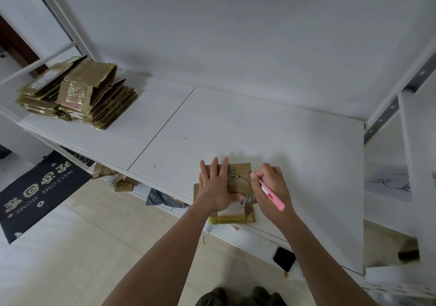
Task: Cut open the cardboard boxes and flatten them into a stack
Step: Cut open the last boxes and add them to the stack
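Left hand (215, 184) spread flat, pressing box (236, 207) to counter (295, 140); right hand (271, 187) grips pink cutter (271, 193) at its tape.

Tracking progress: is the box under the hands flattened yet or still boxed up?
Still boxed up: the cardboard box keeps its taped top, left hand pressing it, right hand holding the pink cutter.
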The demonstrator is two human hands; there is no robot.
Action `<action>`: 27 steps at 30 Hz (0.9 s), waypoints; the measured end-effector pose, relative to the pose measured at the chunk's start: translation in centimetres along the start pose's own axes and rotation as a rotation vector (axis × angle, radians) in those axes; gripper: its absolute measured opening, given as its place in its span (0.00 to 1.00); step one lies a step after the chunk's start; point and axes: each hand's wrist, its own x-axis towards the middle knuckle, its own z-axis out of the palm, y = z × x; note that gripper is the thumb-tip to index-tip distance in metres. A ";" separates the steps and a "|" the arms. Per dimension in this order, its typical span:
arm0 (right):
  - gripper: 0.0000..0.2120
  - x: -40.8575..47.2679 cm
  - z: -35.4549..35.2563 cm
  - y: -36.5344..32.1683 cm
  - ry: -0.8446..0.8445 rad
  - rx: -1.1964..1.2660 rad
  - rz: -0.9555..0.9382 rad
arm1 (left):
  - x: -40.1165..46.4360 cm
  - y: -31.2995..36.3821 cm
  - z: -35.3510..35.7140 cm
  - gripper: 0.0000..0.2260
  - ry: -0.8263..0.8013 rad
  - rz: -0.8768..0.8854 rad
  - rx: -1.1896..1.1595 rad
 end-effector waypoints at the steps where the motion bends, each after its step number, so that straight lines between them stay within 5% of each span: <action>1: 0.09 -0.5 0.0 0.0 -0.009 -0.010 -0.027 | -0.1 0.0 0.0 0.53 0.000 -0.003 0.002; 15: 0.07 0.4 -0.6 -0.4 -0.055 0.028 0.076 | -0.2 0.1 -0.1 0.53 -0.009 -0.004 -0.004; 22: 0.13 -2.3 -1.7 -0.7 -0.070 -0.017 -0.062 | -0.3 0.1 0.0 0.54 -0.017 0.005 0.004; 27: 0.08 0.0 -1.8 -0.6 -0.089 0.039 0.099 | -0.2 0.2 -0.1 0.53 -0.015 0.002 -0.015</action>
